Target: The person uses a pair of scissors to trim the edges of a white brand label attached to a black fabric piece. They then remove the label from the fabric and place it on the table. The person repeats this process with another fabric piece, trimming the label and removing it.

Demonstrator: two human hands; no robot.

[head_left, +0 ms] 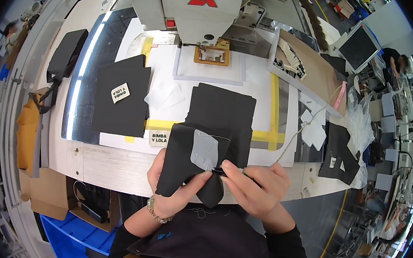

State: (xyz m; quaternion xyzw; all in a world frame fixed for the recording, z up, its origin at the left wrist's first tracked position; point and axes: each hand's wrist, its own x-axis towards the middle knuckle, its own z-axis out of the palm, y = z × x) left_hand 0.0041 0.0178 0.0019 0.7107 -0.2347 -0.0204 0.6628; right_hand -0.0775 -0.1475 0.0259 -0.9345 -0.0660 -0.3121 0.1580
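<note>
Head view, held piece: a black fabric piece (177, 148) is hanging over the near edge of the table (113, 167), its upper part overlapping a black fabric stack (226, 106).
Grey patch: a light grey patch (203, 148) is lying on the face of the held piece, its lower corner reaching the left thumb.
Left hand: the left hand (173, 193) is pinching the fabric, thumb in front near the patch's lower corner, fingers going behind the left side; a beaded bracelet (156, 211) is circling the wrist.
Right hand: the right hand (256, 186) is pinching a dark slim tool (218, 171) between thumb and forefinger, the tool pointing toward the left thumbtip; its exact kind is staying unclear, being mostly covered.
Left stack: black panels (118, 113) are lying on the tabletop, a cream label (120, 93) resting tilted on top.
Second label: another cream label (158, 138) is lying just left of the held piece.
Machine: a white sewing machine head (201, 1) is standing over a yellow-brown frame (211, 62) beyond the fabric.
Right side: a cardboard tray (320, 80) is holding a row of labels (290, 60); a thin cord (298, 130) is trailing past white scraps (313, 129); another black piece (337, 156) is lying near clear plastic (362, 114).
Below: a dark apron (206, 236) is covering the person's front, loose threads lying near its top; a blue bin (77, 236) is standing at lower left.
</note>
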